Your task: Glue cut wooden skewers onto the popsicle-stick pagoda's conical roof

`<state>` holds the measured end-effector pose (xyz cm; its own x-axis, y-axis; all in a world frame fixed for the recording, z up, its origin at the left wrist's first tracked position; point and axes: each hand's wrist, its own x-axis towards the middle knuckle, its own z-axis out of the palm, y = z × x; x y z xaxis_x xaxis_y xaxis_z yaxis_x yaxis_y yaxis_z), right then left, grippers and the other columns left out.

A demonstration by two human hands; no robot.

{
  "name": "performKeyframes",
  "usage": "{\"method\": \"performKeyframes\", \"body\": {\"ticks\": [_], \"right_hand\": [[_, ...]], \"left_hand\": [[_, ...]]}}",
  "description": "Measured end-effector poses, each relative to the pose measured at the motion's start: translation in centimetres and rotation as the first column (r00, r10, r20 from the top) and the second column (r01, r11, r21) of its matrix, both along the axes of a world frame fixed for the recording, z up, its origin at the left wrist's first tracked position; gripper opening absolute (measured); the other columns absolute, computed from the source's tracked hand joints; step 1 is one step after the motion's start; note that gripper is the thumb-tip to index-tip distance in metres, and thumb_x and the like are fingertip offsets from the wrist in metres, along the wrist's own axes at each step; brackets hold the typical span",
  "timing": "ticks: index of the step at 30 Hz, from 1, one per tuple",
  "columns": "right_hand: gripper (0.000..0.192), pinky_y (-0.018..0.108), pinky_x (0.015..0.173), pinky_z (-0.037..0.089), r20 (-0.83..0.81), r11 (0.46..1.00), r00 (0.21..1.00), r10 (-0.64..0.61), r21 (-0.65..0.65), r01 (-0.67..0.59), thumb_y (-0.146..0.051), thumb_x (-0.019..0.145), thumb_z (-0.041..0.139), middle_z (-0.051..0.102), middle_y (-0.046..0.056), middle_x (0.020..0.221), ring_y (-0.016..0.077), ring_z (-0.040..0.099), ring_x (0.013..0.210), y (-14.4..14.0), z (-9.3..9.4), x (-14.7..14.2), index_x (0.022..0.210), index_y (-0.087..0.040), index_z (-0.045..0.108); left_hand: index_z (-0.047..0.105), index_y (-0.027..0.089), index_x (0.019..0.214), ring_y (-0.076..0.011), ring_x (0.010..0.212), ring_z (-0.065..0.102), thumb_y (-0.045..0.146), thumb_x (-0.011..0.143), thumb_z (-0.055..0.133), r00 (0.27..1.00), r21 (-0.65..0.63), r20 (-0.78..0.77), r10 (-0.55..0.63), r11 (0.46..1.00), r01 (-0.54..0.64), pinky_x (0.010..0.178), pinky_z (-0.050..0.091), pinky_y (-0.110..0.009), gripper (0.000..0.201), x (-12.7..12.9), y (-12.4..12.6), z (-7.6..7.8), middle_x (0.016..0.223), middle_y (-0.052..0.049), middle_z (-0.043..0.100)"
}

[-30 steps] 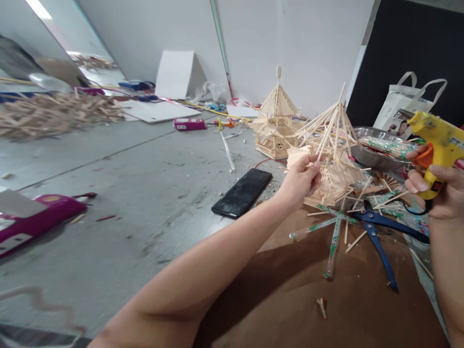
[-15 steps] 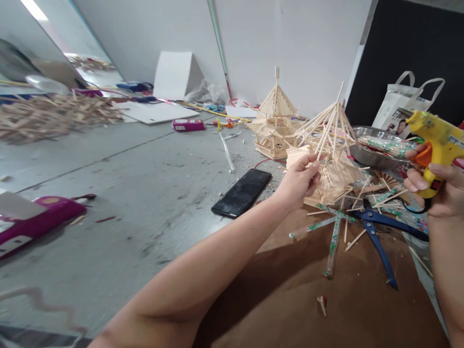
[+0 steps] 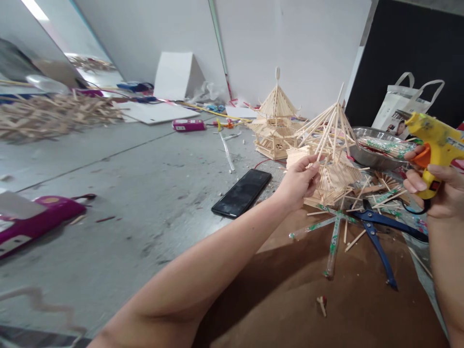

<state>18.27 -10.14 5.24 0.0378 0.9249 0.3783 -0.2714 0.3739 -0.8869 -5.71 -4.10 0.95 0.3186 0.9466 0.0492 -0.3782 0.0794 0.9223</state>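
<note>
A grey concrete floor (image 3: 119,193) fills the left and middle of the frame, with white walls behind it and a black panel in the upper right. At the lower right lies a brown board (image 3: 297,290), littered with loose sticks. A heap of wooden sticks (image 3: 54,113) sprawls at the far left (blurred, so details are hard to tell), and a pink box (image 3: 36,217) sits at the left edge.

Right of centre stands an unfinished stick model (image 3: 331,164) with a cone of long skewers rising to a peak; behind it, closer to the wall, is a finished stick pagoda (image 3: 275,121). A white tote bag (image 3: 406,104) leans against the black panel, with a metal bowl (image 3: 373,150) just below it.

The left hand (image 3: 299,181) reaches in from the lower left, its grip pinching one skewer of the unfinished stick model between thumb and fingertips. The right hand (image 3: 435,191), at the right edge, has its grip wrapped around the handle of a yellow glue gun (image 3: 435,140), a finger on the orange trigger, nozzle pointing left toward the model but well apart from it.

A black phone (image 3: 242,192) lies face up on the floor left of the model. Blue-handled cutters (image 3: 379,241) rest on the board, below the model.
</note>
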Motion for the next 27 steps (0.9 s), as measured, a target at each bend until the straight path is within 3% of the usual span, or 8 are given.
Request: {"method": "performKeyframes", "body": {"ticks": [15,20,27], "right_hand": [[0.014,0.022,0.031,0.027,0.012,1.0,1.0,0.004,-0.002,-0.004,-0.017,0.069,0.053,0.064,0.003,0.072,0.0088,0.042,0.041,-0.03,-0.01,0.14,0.079,-0.024,0.06],[0.017,0.023,0.036,0.033,0.01,1.0,1.0,-0.018,-0.009,0.018,-0.016,0.069,0.052,0.064,0.002,0.074,0.0073,0.041,0.04,-0.09,0.13,-0.1,0.082,-0.025,0.059],[0.02,0.023,0.033,0.028,0.019,1.0,1.0,-0.003,-0.004,0.003,-0.016,0.07,0.051,0.064,0.002,0.078,0.0083,0.041,0.042,-0.04,0.01,-0.01,0.086,-0.026,0.059]], "left_hand": [[0.053,0.016,0.105,-0.001,0.03,0.02,0.021,0.084,0.045,1.0,-0.007,0.012,-0.021,1.0,0.021,0.032,0.012,-0.014,0.023,-0.04,-0.01,0.08,0.046,0.009,0.036],[0.053,0.016,0.105,-0.0011,0.03,0.02,0.021,0.083,0.046,1.0,-0.009,0.014,-0.018,1.0,0.018,0.032,0.013,-0.014,0.023,-0.07,-0.02,0.07,0.046,0.009,0.037],[0.052,0.015,0.106,-0.0008,0.03,0.02,0.02,0.085,0.044,1.0,0.013,0.003,-0.015,1.0,0.015,0.032,0.012,-0.013,0.023,-0.11,-0.02,0.1,0.046,0.009,0.037]]}}
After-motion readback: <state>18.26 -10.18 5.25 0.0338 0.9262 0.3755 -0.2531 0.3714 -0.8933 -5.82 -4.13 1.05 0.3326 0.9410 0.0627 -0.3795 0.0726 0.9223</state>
